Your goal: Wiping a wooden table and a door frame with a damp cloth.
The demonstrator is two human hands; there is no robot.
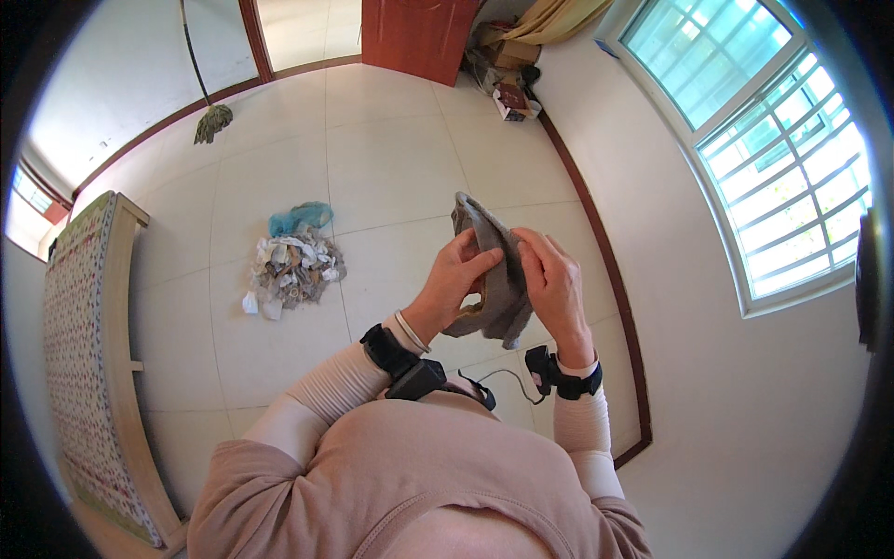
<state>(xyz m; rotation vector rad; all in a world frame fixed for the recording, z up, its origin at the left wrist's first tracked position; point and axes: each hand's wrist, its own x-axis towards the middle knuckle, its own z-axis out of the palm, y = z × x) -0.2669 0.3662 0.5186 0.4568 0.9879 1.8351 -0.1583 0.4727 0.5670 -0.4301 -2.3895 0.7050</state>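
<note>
Between my two hands hangs a grey-brown cloth (pixel 504 300), folded over and held up in front of my body above the floor. My left hand (pixel 457 272) pinches its near left side, with the thumb lying on top and the other fingers partly hidden behind the fabric. On the opposite side, my right hand (pixel 555 279) grips the cloth's edge, fingertips against the fold. The cloth rises to a point beyond my hands, and its lower end droops loosely.
A heap of paper scraps and dust (pixel 297 269) lies on the tiled floor (pixel 391 161), touching a teal plastic bag (pixel 302 218). A mop (pixel 213 124) leans at the far wall. Left stands a bed with patterned cover (pixel 80 335); right, a barred window (pixel 789 161). Boxes (pixel 515 98) sit near the red door (pixel 418 35).
</note>
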